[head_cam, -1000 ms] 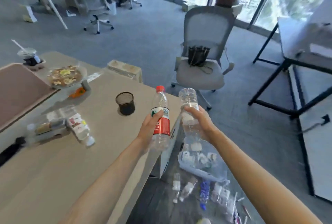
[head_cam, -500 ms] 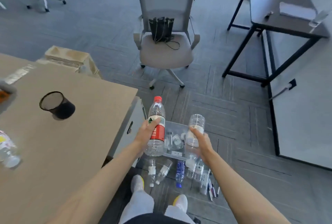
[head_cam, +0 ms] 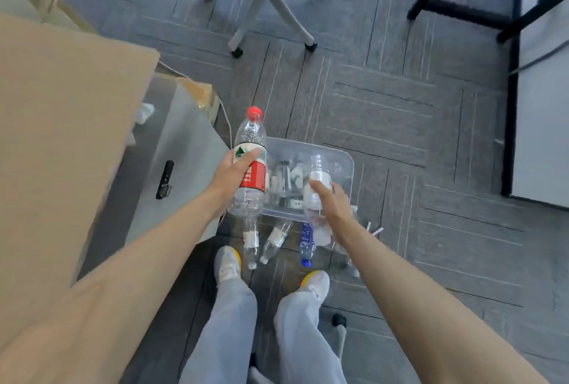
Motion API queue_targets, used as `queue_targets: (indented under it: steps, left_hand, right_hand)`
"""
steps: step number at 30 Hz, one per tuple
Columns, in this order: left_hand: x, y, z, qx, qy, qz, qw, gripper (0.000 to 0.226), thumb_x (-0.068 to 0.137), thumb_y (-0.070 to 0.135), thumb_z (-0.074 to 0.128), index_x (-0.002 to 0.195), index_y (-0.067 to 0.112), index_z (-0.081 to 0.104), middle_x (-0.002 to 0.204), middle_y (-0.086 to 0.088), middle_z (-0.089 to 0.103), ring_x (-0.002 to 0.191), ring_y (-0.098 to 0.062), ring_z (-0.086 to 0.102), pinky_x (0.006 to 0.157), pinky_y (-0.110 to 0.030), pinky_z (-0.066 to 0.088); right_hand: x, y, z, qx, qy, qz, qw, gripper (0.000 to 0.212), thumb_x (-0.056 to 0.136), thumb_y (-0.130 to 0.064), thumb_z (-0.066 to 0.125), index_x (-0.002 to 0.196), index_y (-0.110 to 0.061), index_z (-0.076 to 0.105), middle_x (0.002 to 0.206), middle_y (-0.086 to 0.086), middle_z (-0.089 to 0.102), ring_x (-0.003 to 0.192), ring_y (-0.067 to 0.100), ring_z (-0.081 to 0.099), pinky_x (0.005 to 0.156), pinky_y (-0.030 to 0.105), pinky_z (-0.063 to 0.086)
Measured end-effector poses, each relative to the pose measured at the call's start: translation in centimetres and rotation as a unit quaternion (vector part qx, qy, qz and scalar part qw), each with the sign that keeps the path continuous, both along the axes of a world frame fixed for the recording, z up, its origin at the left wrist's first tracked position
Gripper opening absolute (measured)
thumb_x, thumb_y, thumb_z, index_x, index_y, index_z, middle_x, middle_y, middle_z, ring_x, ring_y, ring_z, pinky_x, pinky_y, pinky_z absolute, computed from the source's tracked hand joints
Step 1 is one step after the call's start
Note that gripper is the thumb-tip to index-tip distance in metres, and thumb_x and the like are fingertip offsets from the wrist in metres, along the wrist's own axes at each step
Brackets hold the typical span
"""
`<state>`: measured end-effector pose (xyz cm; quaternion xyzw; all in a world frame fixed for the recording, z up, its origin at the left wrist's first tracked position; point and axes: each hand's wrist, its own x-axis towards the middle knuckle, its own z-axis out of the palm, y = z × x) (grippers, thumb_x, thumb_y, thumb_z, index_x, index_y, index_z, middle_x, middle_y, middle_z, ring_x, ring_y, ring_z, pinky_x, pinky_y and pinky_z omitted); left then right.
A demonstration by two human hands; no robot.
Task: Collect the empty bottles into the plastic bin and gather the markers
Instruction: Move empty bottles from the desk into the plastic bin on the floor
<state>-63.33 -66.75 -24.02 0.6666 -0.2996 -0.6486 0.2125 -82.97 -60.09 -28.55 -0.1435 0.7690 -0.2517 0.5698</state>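
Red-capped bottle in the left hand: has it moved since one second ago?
Yes. The red-capped bottle, gripped by the left hand, went from the desk corner toward the plastic bin, now overlapping its left rim.

Light: bright and even across the carpet floor [head_cam: 385,125].
Shadows: soft, darkest under the table [head_cam: 61,137] edge.
Glare: small glints on the red-capped bottle [head_cam: 250,165].
Blur: mild overall; forearms [head_cam: 446,337] smeared at the lower corners.
Distortion: wide-angle bending toward the edges.

hands [head_cam: 229,175] hold bottles [head_cam: 250,165] above bin [head_cam: 345,158]
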Motion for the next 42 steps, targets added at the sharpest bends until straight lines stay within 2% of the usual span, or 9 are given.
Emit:
queue_targets:
  steps: [5, 9, 13, 17, 25, 29, 31, 39, 42]
  left_hand:
    - [0.2, 0.4, -6.9, 0.017, -0.019, -0.011, 1.000, 0.044, 0.091, 0.043, 0.062, 0.128, 0.020, 0.051, 0.100, -0.008, 0.067, 0.077, -0.017, 0.068, 0.054, -0.024, 0.056]
    - [2.0, 1.5, -10.6, 0.024, -0.022, -0.011, 0.999, 0.042, 0.091, 0.045, 0.062, 0.125, 0.023, 0.053, 0.098, -0.006, 0.070, 0.082, -0.020, 0.070, 0.066, -0.032, 0.056]
    - [3.5, 1.9, -12.7, 0.027, -0.028, 0.000, 0.999, 0.040, 0.090, 0.044, 0.063, 0.124, 0.024, 0.054, 0.102, -0.010, 0.070, 0.079, -0.021, 0.070, 0.058, -0.029, 0.056]
    - [3.9, 2.0, -13.8, 0.019, -0.019, 0.009, 1.000, 0.039, 0.091, 0.043, 0.063, 0.123, 0.023, 0.054, 0.102, -0.010, 0.071, 0.078, -0.020, 0.071, 0.055, -0.028, 0.057]
    - [-0.1, 4.3, -14.4, 0.069, -0.006, -0.053, 0.996, 0.053, 0.089, 0.047, 0.064, 0.135, 0.028, 0.046, 0.113, -0.008, 0.067, 0.097, -0.023, 0.069, 0.085, -0.039, 0.057]
    - [-2.2, 4.8, -15.2, 0.101, -0.018, -0.056, 0.993, 0.054, 0.087, 0.046, 0.068, 0.131, 0.030, 0.041, 0.112, -0.004, 0.064, 0.097, -0.021, 0.067, 0.088, -0.041, 0.055]
    - [-3.1, 5.0, -15.8, 0.106, -0.038, -0.090, 0.990, 0.065, 0.084, 0.045, 0.071, 0.138, 0.029, 0.039, 0.113, -0.005, 0.063, 0.098, -0.022, 0.066, 0.087, -0.041, 0.056]
    - [-6.8, 3.2, -18.3, 0.055, -0.127, -0.224, 0.965, 0.075, 0.086, 0.033, 0.073, 0.145, 0.022, 0.028, 0.119, -0.004, 0.055, 0.100, -0.021, 0.060, 0.074, -0.030, 0.051]
    - [-8.0, 1.4, -19.7, 0.040, -0.163, -0.235, 0.957, 0.070, 0.085, 0.035, 0.073, 0.140, 0.016, 0.033, 0.116, -0.007, 0.056, 0.091, -0.018, 0.058, 0.061, -0.025, 0.045]
  right_hand:
    - [1.1, -2.3, -8.6, 0.026, -0.009, 0.068, 0.997, 0.082, 0.081, -0.051, 0.059, 0.149, -0.017, 0.029, 0.149, 0.007, 0.040, 0.127, 0.031, 0.046, 0.095, 0.048, 0.048]
    - [3.3, -4.7, -13.1, 0.015, -0.001, 0.091, 0.996, 0.074, 0.085, -0.041, 0.058, 0.148, -0.012, 0.030, 0.148, 0.010, 0.040, 0.128, 0.030, 0.044, 0.099, 0.043, 0.042]
    - [4.5, -6.7, -16.6, -0.014, 0.041, 0.136, 0.990, 0.077, 0.090, -0.049, 0.054, 0.153, -0.017, 0.024, 0.155, 0.011, 0.034, 0.139, 0.033, 0.035, 0.111, 0.045, 0.031]
    - [3.3, -5.6, -16.7, 0.023, 0.080, 0.139, 0.987, 0.068, 0.095, -0.042, 0.049, 0.152, -0.014, 0.026, 0.147, 0.014, 0.044, 0.130, 0.035, 0.045, 0.107, 0.045, 0.040]
    - [-1.2, 2.2, -11.6, 0.069, 0.069, 0.143, 0.985, 0.065, 0.098, -0.041, 0.046, 0.154, -0.019, 0.021, 0.157, 0.005, 0.032, 0.141, 0.027, 0.035, 0.110, 0.040, 0.032]
    - [-3.1, 3.0, -9.8, 0.057, 0.087, 0.111, 0.988, 0.060, 0.099, -0.037, 0.048, 0.151, -0.017, 0.028, 0.145, 0.008, 0.049, 0.119, 0.026, 0.052, 0.099, 0.035, 0.041]
    - [-4.0, 3.2, -9.0, 0.049, 0.087, 0.097, 0.990, 0.055, 0.099, -0.032, 0.048, 0.149, -0.015, 0.033, 0.136, 0.010, 0.055, 0.104, 0.023, 0.053, 0.088, 0.031, 0.039]
    - [-6.9, 3.9, -8.8, 0.057, 0.086, 0.107, 0.989, 0.054, 0.099, -0.035, 0.048, 0.149, -0.018, 0.033, 0.141, 0.009, 0.051, 0.125, 0.029, 0.050, 0.094, 0.034, 0.037]
    - [-7.6, 3.6, -9.8, 0.055, 0.092, 0.105, 0.989, 0.051, 0.100, -0.033, 0.047, 0.146, -0.016, 0.037, 0.139, 0.010, 0.053, 0.114, 0.026, 0.052, 0.089, 0.032, 0.036]
